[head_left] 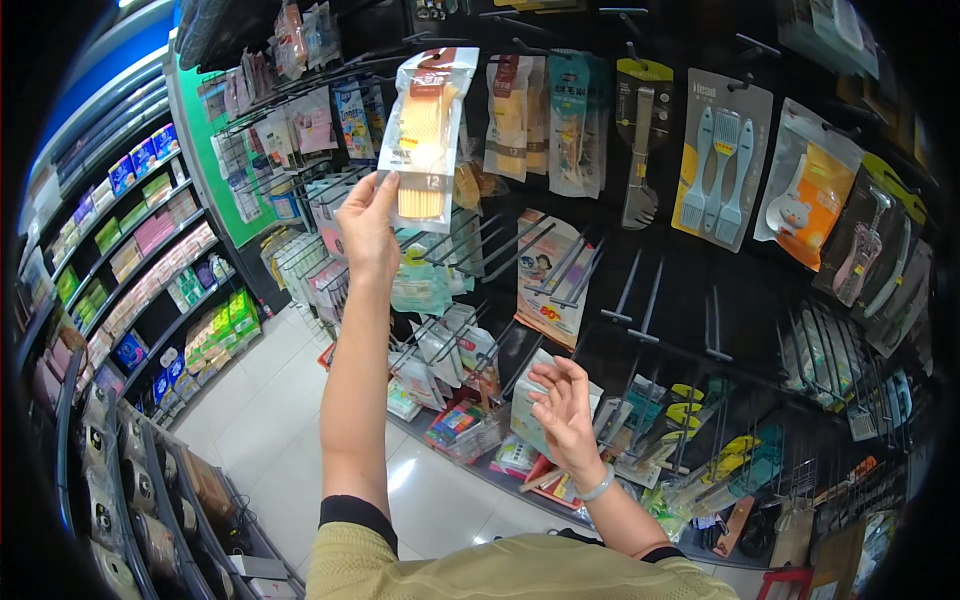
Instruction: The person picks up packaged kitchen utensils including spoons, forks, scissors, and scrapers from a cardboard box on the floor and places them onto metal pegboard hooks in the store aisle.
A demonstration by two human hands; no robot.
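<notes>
My left hand (369,222) is raised and pinches the lower left edge of a clear packet of yellow pieces (421,140) with a dark red top. The packet stands upright before the hanging rack, its top close to a hook; whether it hangs there, I cannot tell. Similar yellow packets (507,118) hang just to its right, beside a teal packet (574,125). Lower down, my right hand (566,418) holds nothing, its fingers apart and loosely bent. Behind it is a pale green-and-white package (525,405), partly hidden by the hand.
Metal hooks (640,300) jut from the black rack. A card of blue brushes (716,165) and an orange-and-white packet (812,195) hang to the right. Shelves of tissue packs (150,235) stand far left, across the tiled floor (290,400). Rolls on a shelf (140,485) are near left.
</notes>
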